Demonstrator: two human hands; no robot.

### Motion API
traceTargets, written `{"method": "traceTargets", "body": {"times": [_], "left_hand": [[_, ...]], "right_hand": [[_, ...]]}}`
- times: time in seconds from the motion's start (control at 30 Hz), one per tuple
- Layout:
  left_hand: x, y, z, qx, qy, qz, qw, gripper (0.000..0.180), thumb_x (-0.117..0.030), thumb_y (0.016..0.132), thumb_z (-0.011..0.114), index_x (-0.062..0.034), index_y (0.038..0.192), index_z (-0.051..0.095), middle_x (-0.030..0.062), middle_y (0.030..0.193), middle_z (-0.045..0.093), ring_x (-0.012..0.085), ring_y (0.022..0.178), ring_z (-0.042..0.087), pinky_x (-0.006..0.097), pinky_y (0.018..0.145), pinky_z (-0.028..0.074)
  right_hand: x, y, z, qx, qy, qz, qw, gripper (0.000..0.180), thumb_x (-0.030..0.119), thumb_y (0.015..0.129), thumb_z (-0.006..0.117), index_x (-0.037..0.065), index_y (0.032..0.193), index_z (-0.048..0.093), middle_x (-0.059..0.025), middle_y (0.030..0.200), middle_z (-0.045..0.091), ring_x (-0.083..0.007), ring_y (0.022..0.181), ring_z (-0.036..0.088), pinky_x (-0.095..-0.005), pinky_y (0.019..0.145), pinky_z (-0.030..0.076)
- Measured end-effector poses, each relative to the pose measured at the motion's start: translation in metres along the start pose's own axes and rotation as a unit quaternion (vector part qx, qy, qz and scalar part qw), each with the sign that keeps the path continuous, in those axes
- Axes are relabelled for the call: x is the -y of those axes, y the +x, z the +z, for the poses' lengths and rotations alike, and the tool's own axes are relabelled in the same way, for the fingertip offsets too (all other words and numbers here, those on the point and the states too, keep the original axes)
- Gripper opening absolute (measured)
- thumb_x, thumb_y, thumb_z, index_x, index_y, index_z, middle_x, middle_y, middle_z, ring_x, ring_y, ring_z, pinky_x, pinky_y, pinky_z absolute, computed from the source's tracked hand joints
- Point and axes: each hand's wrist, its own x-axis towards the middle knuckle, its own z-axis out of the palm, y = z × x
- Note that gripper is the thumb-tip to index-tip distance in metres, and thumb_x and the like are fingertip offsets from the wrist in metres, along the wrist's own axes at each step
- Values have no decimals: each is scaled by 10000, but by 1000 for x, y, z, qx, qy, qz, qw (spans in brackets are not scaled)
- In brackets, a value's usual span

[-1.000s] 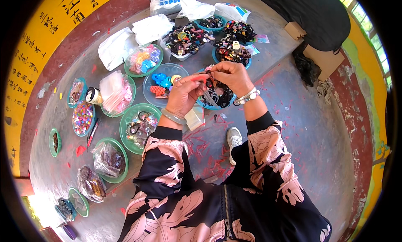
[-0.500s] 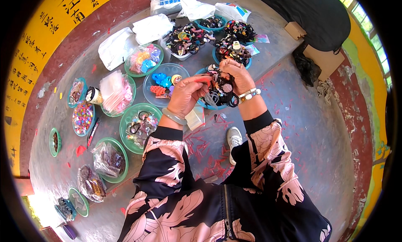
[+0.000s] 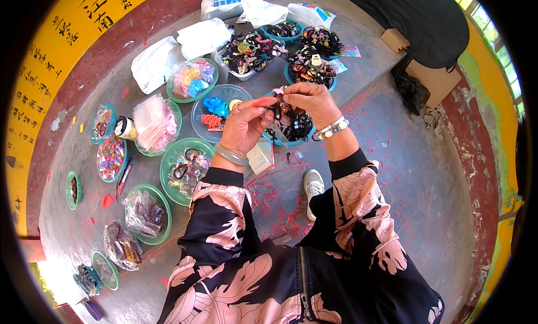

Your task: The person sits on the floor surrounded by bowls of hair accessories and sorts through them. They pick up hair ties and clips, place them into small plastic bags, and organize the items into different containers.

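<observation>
- The left hand (image 3: 244,128), a pale green bangle (image 3: 230,154) at its wrist, is closed around a small clear plastic bag (image 3: 276,132); fingertips pinch the bag's upper edge.
- The right hand (image 3: 312,100), wearing a beaded bracelet (image 3: 332,128), pinches a small dark hair tie (image 3: 282,100) at the bag's mouth. The hands meet, fingertips almost touching.
- The bag hangs with its long axis roughly upright, mouth up, tilted slightly toward the right hand, held above the floor in front of the chest.
- Just beyond it sits a blue basket of dark hair ties (image 3: 291,125); left of that, a clear blue dish (image 3: 218,108) of blue and orange clips.
- Against half a second earlier, both hands sit slightly higher, and the left hand's fingers have closed in under the right hand's.
</observation>
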Motion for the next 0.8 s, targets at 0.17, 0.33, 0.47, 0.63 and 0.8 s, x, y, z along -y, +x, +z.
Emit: {"method": "traceTargets", "body": {"times": [0.17, 0.33, 0.47, 0.63, 0.8], "left_hand": [[5, 2, -2, 49, 33, -12, 998, 264, -14, 805, 462, 95, 1023, 563, 125, 949, 606, 148, 769, 578, 226, 724, 490], [4, -1, 2, 20, 50, 2, 999, 272, -22, 795, 467, 77, 1020, 585, 109, 919, 612, 133, 729, 568, 222, 656, 480], [5, 1, 2, 32, 54, -2, 998, 265, -19, 800, 466, 87, 1016, 576, 121, 978, 601, 139, 728, 563, 217, 669, 478], [5, 2, -2, 32, 58, 0, 998, 265, -12, 796, 468, 85, 1018, 576, 120, 960, 606, 135, 719, 557, 212, 645, 473], [1, 1, 3, -4, 42, 6, 999, 260, -12, 794, 474, 84, 1008, 585, 121, 916, 619, 126, 712, 567, 211, 633, 475]], "right_hand": [[0, 1, 3, -14, -16, -23, 1000, 120, 93, 734, 660, -10, 788, 632, 3, 643, 590, -46, 556, 525, -183, 482, 395], [6, -1, 1, 25, -84, -9, 996, 103, 73, 728, 637, -8, 778, 597, -11, 650, 592, -54, 560, 537, -192, 487, 413], [0, 0, -12, 80, -126, -25, 988, 102, 51, 709, 621, -20, 778, 597, -33, 693, 602, -72, 596, 546, -207, 541, 439], [-12, 7, -16, 33, -180, -135, 974, 109, 55, 695, 625, -26, 766, 608, -33, 705, 599, -80, 608, 537, -206, 573, 437], [-4, 5, -15, -3, -36, -21, 999, 39, 25, 711, 581, 1, 740, 593, 8, 674, 548, -70, 626, 510, -206, 591, 411]]}}
